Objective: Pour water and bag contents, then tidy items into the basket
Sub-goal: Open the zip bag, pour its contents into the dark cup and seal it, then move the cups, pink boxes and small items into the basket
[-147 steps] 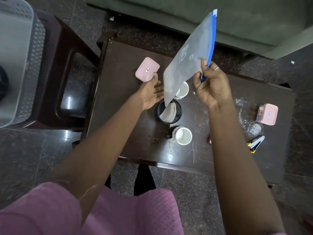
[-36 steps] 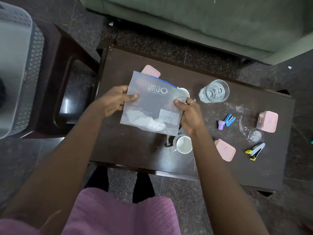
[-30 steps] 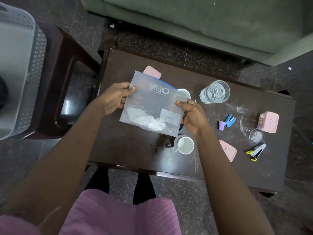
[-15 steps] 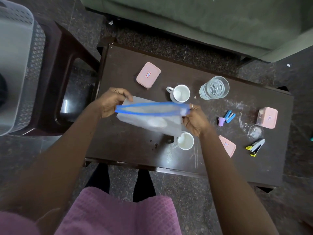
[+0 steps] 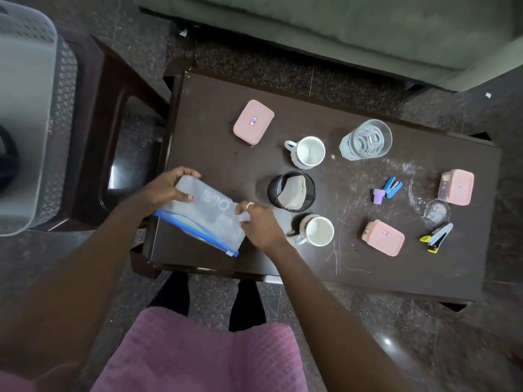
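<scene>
The zip bag [image 5: 206, 215] now lies low over the near-left corner of the table [image 5: 215, 154], blue zip edge turned toward the person; 0.5 s ago it was held up w/ the zip mouth on top, and 1 s ago its printed face was upright to the camera. Left hand [image 5: 164, 190] holds the bag's far-left end, thumb on top and fingers curled around the edge; right hand [image 5: 260, 226] pinches the bag's right side, fingers closed on the plastic. I cannot tell if smth remains inside the bag.

Just right of the bag stands the black mesh cup [image 5: 291, 190], now uncovered, w/ pale flat pieces inside; near mug [image 5: 315, 231] beside the right hand looks empty; far mug [image 5: 307, 152] also looks empty; the glass [image 5: 366, 140] holds clear water. Three pink boxes w/ lids shut: one far [image 5: 254, 121], one near-right [image 5: 385, 237], one at right edge [image 5: 456, 187]; contents not visible. Blue clips [image 5: 392, 187] and a stapler [image 5: 437, 237] lie btw them. The grey basket [image 5: 31, 114] sits on a chair at left, well apart from the table; its inside is mostly out of view.
</scene>
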